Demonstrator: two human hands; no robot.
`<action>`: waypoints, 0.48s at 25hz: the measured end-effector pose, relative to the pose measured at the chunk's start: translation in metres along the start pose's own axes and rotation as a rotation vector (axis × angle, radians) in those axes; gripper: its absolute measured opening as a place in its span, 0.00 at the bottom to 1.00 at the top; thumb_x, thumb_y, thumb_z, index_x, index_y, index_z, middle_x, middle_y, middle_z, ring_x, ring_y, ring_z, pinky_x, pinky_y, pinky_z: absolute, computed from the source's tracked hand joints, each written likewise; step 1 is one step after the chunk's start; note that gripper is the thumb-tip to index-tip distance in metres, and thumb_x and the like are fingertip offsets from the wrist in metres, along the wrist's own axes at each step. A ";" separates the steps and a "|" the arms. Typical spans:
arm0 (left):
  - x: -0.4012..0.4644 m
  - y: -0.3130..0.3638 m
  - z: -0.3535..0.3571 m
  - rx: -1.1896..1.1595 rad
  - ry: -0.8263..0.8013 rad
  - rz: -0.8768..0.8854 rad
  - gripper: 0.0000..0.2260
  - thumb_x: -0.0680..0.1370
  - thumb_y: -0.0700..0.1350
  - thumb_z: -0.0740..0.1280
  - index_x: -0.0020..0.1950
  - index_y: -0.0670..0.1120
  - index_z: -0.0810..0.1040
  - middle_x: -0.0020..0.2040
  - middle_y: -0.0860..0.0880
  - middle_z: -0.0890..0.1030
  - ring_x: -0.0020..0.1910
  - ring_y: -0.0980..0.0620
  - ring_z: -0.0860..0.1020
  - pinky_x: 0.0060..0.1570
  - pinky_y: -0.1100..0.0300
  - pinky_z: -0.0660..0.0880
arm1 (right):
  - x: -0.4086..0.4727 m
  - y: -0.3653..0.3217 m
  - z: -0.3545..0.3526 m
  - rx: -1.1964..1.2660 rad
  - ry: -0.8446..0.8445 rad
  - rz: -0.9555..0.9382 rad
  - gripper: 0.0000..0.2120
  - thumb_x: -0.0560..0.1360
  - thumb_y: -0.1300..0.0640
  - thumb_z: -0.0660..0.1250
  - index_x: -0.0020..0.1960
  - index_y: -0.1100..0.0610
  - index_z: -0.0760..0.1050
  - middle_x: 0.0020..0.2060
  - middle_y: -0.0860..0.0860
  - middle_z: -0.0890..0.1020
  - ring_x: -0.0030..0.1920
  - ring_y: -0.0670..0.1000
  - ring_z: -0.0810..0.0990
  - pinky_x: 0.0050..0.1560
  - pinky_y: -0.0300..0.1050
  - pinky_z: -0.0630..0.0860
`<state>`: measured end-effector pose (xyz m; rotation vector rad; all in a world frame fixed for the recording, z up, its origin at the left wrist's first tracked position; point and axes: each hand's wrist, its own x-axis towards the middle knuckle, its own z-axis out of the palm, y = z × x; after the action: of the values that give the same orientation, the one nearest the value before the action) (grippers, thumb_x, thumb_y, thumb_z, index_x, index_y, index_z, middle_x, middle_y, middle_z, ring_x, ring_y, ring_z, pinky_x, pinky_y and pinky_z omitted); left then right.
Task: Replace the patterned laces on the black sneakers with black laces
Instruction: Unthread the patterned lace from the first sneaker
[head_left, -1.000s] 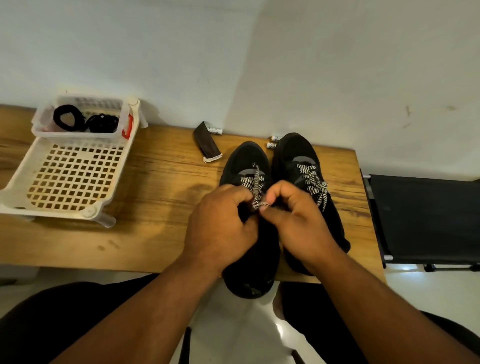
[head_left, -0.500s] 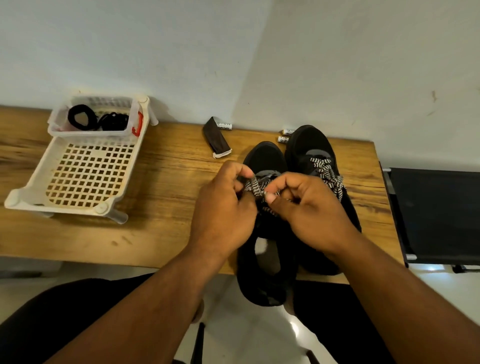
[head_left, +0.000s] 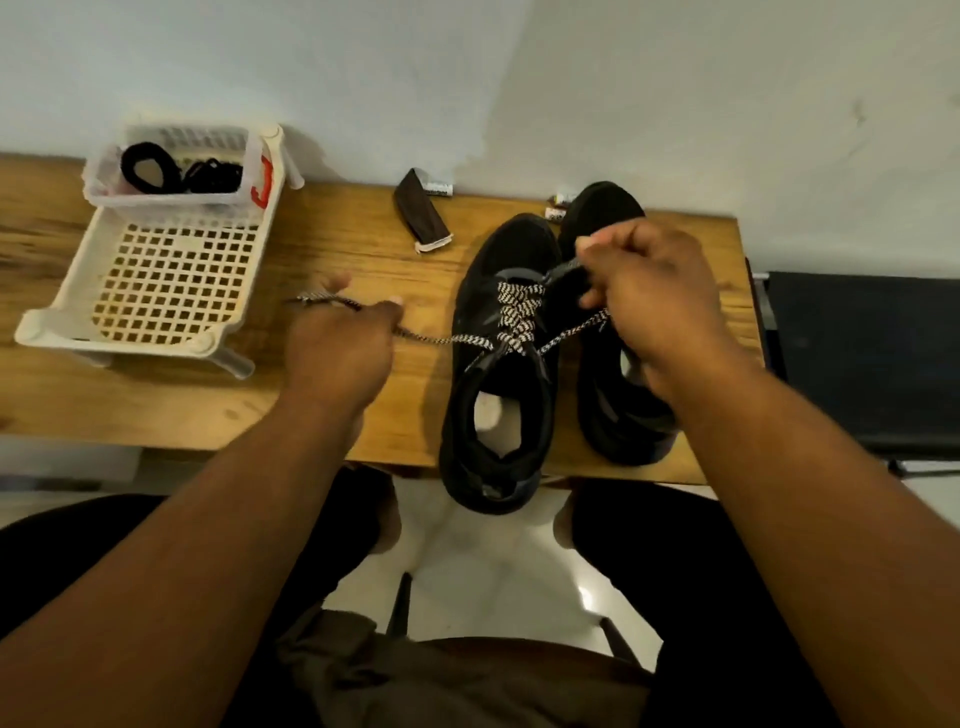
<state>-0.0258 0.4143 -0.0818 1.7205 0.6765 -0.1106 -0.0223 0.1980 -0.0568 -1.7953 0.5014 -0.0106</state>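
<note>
Two black sneakers stand side by side on the wooden table. The left sneaker has a black-and-white patterned lace, untied and stretched out to both sides. My left hand grips one lace end, drawn out to the left over the table. My right hand holds the other lace end above the right sneaker, hiding that shoe's lacing. Black laces lie coiled in a small clear tub at the back left.
A white slotted plastic basket sits at the table's left and bears the tub. A dark folded pouch and small batteries lie near the wall. A black chair seat stands to the right of the table.
The knot on the left sneaker has come undone. My hands moved apart from above the shoe, the left one out to the left and the right one to the right, each drawing a lace end.
</note>
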 end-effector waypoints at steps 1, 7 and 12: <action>0.000 -0.002 0.003 0.150 -0.005 0.052 0.19 0.76 0.42 0.74 0.65 0.52 0.75 0.53 0.54 0.79 0.54 0.52 0.78 0.56 0.58 0.71 | 0.001 0.000 -0.004 -0.252 -0.063 0.019 0.04 0.78 0.52 0.71 0.47 0.50 0.84 0.41 0.44 0.84 0.44 0.46 0.83 0.44 0.41 0.75; -0.017 -0.011 0.020 0.788 -0.250 0.608 0.40 0.68 0.58 0.78 0.78 0.57 0.66 0.73 0.52 0.71 0.74 0.48 0.67 0.69 0.54 0.67 | -0.029 -0.008 -0.002 -0.856 -0.131 -0.237 0.18 0.72 0.47 0.77 0.60 0.46 0.78 0.51 0.45 0.81 0.52 0.48 0.81 0.53 0.45 0.78; -0.018 -0.008 0.031 0.921 -0.307 0.669 0.35 0.70 0.56 0.78 0.75 0.55 0.72 0.65 0.51 0.79 0.64 0.48 0.76 0.57 0.55 0.74 | -0.034 0.016 0.010 -1.008 -0.234 -0.225 0.23 0.67 0.38 0.77 0.57 0.45 0.76 0.47 0.45 0.80 0.48 0.49 0.79 0.49 0.45 0.77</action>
<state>-0.0356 0.3804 -0.0894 2.6437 -0.2729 -0.2318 -0.0553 0.2156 -0.0659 -2.7829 0.1114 0.3481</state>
